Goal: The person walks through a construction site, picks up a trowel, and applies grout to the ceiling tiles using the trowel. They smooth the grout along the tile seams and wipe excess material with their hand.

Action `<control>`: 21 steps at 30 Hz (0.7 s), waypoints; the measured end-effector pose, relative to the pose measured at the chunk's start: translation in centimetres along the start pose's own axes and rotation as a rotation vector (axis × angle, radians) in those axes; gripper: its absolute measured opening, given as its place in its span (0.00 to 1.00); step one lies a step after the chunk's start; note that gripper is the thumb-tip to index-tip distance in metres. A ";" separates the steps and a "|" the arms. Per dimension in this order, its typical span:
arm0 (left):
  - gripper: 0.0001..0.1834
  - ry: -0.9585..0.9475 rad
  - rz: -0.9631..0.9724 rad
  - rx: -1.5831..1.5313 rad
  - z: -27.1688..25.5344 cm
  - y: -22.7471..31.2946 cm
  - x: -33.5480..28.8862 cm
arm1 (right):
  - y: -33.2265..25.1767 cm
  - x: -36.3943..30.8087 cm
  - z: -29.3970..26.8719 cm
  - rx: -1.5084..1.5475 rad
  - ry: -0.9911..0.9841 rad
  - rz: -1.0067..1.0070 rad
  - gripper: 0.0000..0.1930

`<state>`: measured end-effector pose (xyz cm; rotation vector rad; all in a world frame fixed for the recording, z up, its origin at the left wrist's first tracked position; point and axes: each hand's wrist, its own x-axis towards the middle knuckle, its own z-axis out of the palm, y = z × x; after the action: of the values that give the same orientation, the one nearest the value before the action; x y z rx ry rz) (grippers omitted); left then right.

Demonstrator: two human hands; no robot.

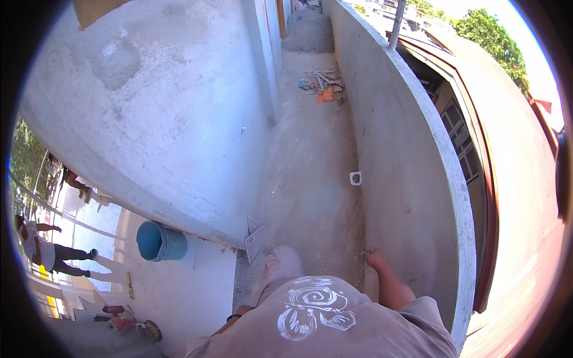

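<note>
My right hand (pixel 375 258) hangs beside the low concrete wall (pixel 412 179), its fingers curled together. Whatever may be in them is too small to make out. Only a bit of my left hand (pixel 243 309) shows past my shirt (pixel 256 325), near a dark band (pixel 232 317) on the wrist; its fingers are hidden. Ahead of me runs a narrow, dusty concrete walkway (pixel 310 155). A pale flat piece with printed marks (pixel 254 240) leans at the corner of the plastered wall (pixel 173 113), nearest to my left side.
A blue bucket (pixel 173 243) stands around the corner at left, with a red power tool (pixel 121 321) nearer me. Along the walkway lie a white ring-shaped piece (pixel 356 178), a debris pile (pixel 322 83) and a grey heap (pixel 308 33). Another person (pixel 45 250) is at far left.
</note>
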<state>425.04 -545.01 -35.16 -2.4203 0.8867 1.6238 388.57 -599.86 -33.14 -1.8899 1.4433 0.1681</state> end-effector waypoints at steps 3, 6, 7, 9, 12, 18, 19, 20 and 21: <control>0.22 -0.006 0.049 0.057 -7.1 3.7 8.0 | -6.9 10.8 -4.8 0.181 0.069 0.048 0.25; 0.22 0.017 0.171 0.243 -17.2 7.4 15.6 | -9.7 18.9 -6.2 0.114 0.081 0.106 0.25; 0.22 0.048 0.220 0.305 -21.1 8.9 17.8 | -9.5 20.5 -6.2 0.042 0.079 0.187 0.26; 0.22 0.092 0.210 0.307 -29.5 12.7 21.5 | -8.8 23.6 -6.9 -0.876 -0.504 -0.292 0.27; 0.23 0.245 0.010 -0.308 -43.9 19.9 25.6 | -8.8 26.9 -7.8 -0.489 -0.603 0.157 0.24; 0.31 0.494 0.011 -0.755 -68.7 31.5 35.5 | -17.6 38.0 -12.6 0.034 -0.451 0.533 0.21; 0.32 0.528 0.004 -0.811 -71.9 32.8 38.3 | -19.4 40.9 -13.7 0.104 -0.420 0.622 0.21; 0.30 0.513 -0.031 -0.776 -74.3 34.1 41.0 | -21.0 44.2 -14.8 0.114 -0.416 0.675 0.21; 0.28 0.496 -0.083 -0.780 -76.0 35.2 43.3 | -22.3 47.9 -16.3 0.115 -0.389 0.582 0.21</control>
<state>480.58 -621.16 -32.18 -3.4197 0.1546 1.5544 420.05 -645.19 -35.48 -1.2150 1.6384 0.6728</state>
